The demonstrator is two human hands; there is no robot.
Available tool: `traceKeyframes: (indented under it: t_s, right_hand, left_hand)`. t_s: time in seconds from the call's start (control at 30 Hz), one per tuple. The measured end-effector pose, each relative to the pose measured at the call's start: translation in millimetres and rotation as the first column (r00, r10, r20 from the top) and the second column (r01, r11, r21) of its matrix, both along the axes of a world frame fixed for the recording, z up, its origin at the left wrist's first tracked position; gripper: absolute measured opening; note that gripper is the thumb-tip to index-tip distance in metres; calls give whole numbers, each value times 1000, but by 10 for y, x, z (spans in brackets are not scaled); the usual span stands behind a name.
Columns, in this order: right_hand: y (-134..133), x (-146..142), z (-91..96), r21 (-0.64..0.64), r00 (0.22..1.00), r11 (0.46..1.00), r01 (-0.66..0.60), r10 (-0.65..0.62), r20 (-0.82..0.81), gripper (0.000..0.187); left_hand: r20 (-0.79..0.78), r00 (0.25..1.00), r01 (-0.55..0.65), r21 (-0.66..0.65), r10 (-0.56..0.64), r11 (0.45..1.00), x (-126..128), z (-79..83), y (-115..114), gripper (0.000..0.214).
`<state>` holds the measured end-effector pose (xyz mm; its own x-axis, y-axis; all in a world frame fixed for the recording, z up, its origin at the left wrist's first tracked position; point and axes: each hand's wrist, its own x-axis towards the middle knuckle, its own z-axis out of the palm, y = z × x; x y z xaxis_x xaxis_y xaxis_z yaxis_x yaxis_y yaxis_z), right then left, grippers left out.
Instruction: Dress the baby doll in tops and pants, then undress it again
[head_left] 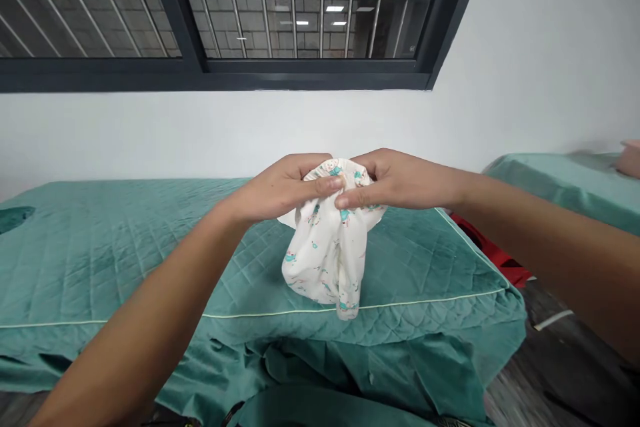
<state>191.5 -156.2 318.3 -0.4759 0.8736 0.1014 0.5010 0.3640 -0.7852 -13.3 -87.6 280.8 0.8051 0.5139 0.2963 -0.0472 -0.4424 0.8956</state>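
Observation:
A small white garment with a teal and pink print hangs between my two hands, over the near part of the green quilted bed cover. It looks like baby clothing, with a gathered edge at the top; its exact kind I cannot tell. My left hand grips the upper left of the gathered edge, thumb lying across the front. On the upper right, my right hand pinches the cloth, its thumb tip close to the left thumb. The other fingers of both hands are mostly hidden behind the cloth.
Behind the bed rises a white wall with a dark-framed window and metal bars. A second green-covered surface stands at the right, bearing a pinkish object. Red cloth lies low between the two.

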Motion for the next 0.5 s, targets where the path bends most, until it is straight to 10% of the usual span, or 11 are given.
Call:
traceKeyframes:
  t_s: [0.13, 0.3, 0.5]
  right_hand:
    - [49, -15, -42, 110, 989, 988, 109, -98, -106, 31]
    - [170, 148, -150, 105, 950, 966, 237, -207, -235, 36]
    - [228, 280, -400, -218, 981, 974, 55, -94, -172, 36]
  left_hand:
    - [194, 979, 8, -317, 57, 948, 103, -238, -44, 51]
    - [-11, 986, 144, -427, -165, 893, 156, -374, -54, 45]
    - [261, 939, -63, -506, 223, 860, 219, -558, 156, 39]
